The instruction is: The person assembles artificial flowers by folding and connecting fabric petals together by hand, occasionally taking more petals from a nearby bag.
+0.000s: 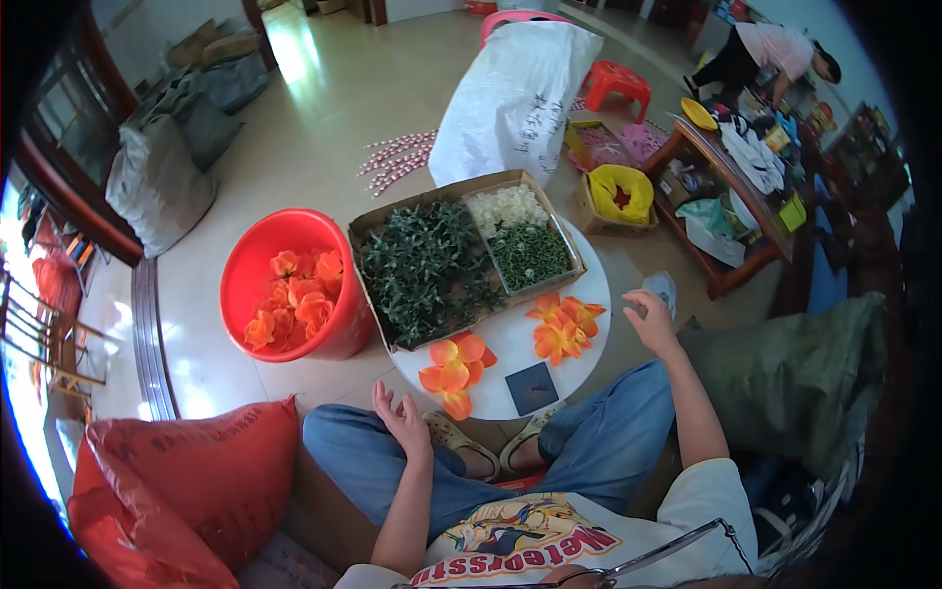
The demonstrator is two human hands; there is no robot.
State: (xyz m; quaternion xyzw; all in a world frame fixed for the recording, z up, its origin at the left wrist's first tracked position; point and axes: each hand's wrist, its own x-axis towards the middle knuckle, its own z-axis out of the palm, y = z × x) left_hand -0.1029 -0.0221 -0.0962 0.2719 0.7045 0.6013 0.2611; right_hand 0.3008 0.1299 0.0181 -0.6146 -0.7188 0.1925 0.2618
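My left hand (400, 416) hovers over my left knee, fingers loosely spread and nothing in them. Beyond the right edge of the round white table (491, 401), my right hand (650, 320) is raised, its fingers bent but apart and empty. On the table, orange artificial petals (457, 371) lie nearest my left hand. A second orange petal cluster (564, 327) lies nearer my right hand. Between them, toward me, sits a small dark square pad (531, 389). Behind stands a cardboard box (432, 342) holding green plastic leaves (422, 265), white florets (507, 208) and finer green sprigs (530, 257).
A red bucket (235, 294) of orange flowers stands left of the table. Red sacks (196, 471) and a green sack (785, 373) flank me. A white sack (510, 98) rises behind the box. Another person (770, 49) bends over a cluttered wooden table (721, 280) at far right.
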